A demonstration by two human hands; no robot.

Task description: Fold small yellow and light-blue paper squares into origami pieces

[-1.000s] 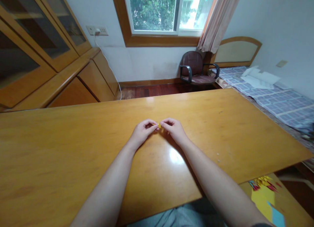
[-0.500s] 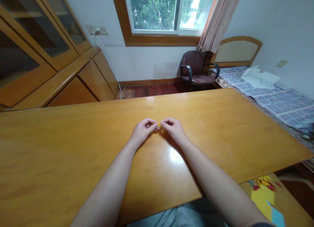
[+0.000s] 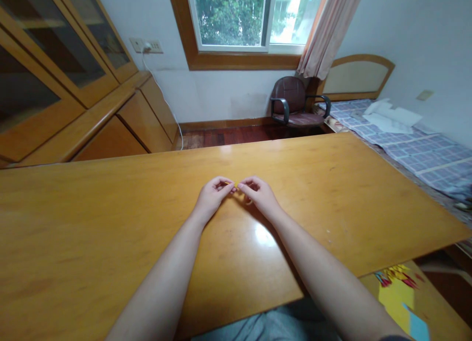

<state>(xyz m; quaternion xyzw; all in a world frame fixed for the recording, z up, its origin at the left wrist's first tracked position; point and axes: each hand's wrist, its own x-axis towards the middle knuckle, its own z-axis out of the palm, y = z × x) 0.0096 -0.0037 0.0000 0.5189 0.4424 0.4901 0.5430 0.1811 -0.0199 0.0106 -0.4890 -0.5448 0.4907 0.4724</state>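
My left hand (image 3: 212, 196) and my right hand (image 3: 260, 196) meet at the middle of a long wooden table (image 3: 110, 218), fingertips touching. Both are curled in a pinch on a tiny yellow piece (image 3: 229, 184) held between them just above the tabletop. Most of the piece is hidden by my fingers, so its shape is unclear. My forearms stretch forward from the near edge of the table.
Wooden cabinets with glass doors (image 3: 55, 70) line the left wall. A dark office chair (image 3: 293, 105) stands under the window, beside a bed with a patterned cover (image 3: 424, 149). A colourful sheet (image 3: 398, 292) lies on a lower surface at the bottom right.
Both hands have drifted slightly up and left on the table. The yellow piece shows less between the fingertips than before.
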